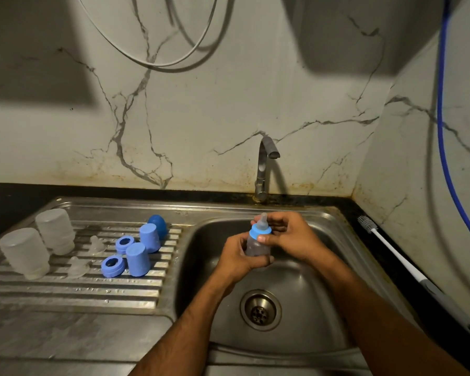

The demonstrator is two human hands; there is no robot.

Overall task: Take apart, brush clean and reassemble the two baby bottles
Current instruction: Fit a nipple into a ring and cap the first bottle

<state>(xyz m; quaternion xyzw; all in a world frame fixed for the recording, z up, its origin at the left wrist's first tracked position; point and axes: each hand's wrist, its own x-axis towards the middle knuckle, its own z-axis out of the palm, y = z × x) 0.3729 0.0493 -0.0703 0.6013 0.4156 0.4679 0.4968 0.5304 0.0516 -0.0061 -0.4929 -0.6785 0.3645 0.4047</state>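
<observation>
Head view: we hold a small baby bottle (258,241) over the sink (323,280).

Our left hand (240,256) wraps the clear body from below, and our right hand (288,234) pinches the blue collar (260,231) under the teat (263,220). We judge this a collar-twisting step: keep the body steady, turn only the ring, stay clear of the soft teat. On the draining board (65,291) stand inverted bottle bodies (38,248), blue rings and caps; the brush (391,253) lies on the desk right of the basin.
</observation>
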